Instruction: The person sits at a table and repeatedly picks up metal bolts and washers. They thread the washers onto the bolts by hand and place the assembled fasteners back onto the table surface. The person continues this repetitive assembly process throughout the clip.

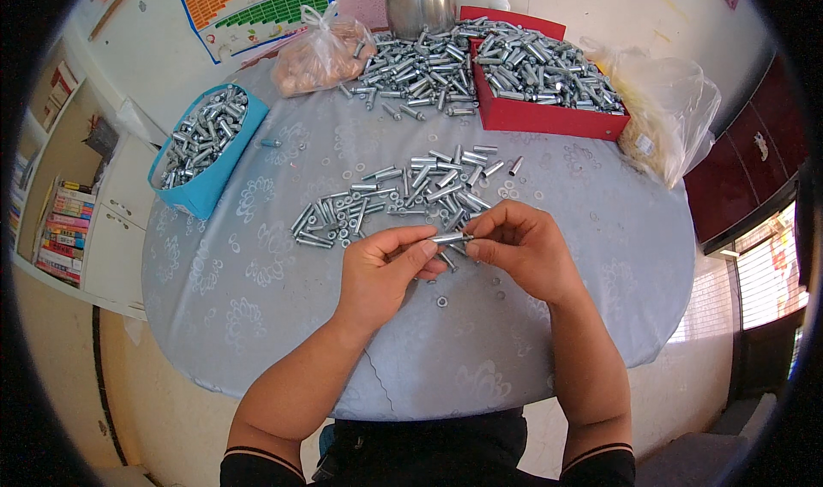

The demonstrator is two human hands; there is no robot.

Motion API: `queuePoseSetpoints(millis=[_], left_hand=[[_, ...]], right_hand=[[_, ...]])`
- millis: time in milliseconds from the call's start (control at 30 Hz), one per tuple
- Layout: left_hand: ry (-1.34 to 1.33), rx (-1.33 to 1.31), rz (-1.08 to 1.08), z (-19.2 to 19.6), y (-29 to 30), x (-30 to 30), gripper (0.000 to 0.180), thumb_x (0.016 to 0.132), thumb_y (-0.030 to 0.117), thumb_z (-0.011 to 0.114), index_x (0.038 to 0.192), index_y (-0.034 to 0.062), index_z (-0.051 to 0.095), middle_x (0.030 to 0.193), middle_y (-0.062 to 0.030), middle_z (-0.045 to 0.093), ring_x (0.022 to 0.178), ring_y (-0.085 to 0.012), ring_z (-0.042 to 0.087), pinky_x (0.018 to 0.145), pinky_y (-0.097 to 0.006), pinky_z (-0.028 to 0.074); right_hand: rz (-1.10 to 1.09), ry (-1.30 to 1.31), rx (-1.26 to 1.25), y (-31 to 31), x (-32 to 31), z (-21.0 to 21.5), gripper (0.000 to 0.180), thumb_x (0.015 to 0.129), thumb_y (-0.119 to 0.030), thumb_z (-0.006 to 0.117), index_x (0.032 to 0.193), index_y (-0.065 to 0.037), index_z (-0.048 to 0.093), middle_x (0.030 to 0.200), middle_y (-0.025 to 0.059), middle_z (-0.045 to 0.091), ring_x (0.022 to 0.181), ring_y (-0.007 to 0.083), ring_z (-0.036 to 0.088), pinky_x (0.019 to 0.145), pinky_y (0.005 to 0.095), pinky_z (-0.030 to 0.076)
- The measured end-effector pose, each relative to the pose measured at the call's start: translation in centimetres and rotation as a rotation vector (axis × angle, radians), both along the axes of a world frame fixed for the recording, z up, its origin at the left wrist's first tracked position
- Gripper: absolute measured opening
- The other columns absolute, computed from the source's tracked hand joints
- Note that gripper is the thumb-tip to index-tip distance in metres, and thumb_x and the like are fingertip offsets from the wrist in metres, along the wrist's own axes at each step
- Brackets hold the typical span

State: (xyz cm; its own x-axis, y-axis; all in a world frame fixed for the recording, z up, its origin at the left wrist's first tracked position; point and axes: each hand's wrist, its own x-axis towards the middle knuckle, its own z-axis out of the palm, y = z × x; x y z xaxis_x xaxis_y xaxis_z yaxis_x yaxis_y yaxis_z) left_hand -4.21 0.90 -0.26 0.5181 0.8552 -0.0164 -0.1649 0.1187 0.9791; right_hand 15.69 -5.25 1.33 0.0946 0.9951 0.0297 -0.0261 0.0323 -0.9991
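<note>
Fingers (pixel 405 236) of my left hand (pixel 377 274) and right hand (pixel 525 245) pinch one seemingly half-assembled bolt (pixel 447 239) above the table (pixel 506 350), loose sleeves (pixel 516 166) and nuts (pixel 442 302) unjoined nearby, apparently finished bolts (pixel 533 67) filling the red box (pixel 557 124).

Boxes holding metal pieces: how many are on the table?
2: a blue box at the left and a red box at the back right. A red panel shows behind the pieces; whether it belongs to another, mostly hidden box, I can't tell.
</note>
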Motion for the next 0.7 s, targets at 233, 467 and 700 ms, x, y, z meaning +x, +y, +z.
queuePoseSetpoints(millis=[233, 467, 700], left_hand=[[0.025, -0.003, -0.078, 0.3, -0.1, 0.0, 0.025, 0.092, 0.005, 0.061, 0.114, -0.0059, 0.062, 0.094, -0.0155, 0.070, 0.079, -0.0205, 0.070, 0.070, -0.029, 0.059], [-0.026, -0.028, -0.048, -0.2, 0.1, 0.0, 0.025, 0.092, 0.005, 0.061, 0.115, -0.0052, 0.062, 0.098, -0.0143, 0.069, 0.079, -0.0199, 0.070, 0.069, -0.029, 0.059], [0.008, -0.021, -0.054, -0.2, 0.1, 0.1, 0.024, 0.092, 0.005, 0.061, 0.114, -0.0054, 0.062, 0.098, -0.0137, 0.069, 0.079, -0.0197, 0.070, 0.070, -0.029, 0.059]], right_hand=[[0.011, -0.074, -0.056, -0.6, 0.5, 0.9, 0.021, 0.079, -0.002, 0.074, 0.098, -0.001, 0.063, 0.087, 0.0045, 0.066, 0.076, 0.0115, 0.063, 0.069, 0.0247, 0.051], [0.279, -1.009, 0.049, -1.6, 3.6, 0.9, 0.013, 0.073, -0.014, 0.069, 0.085, -0.009, 0.070, 0.086, 0.0097, 0.065, 0.081, 0.0302, 0.062, 0.073, 0.0393, 0.050], [0.273, -1.049, 0.081, -1.8, 2.9, 1.3, 0.013, 0.074, -0.011, 0.065, 0.086, -0.007, 0.068, 0.084, 0.0096, 0.064, 0.083, 0.0291, 0.062, 0.073, 0.0392, 0.049]])
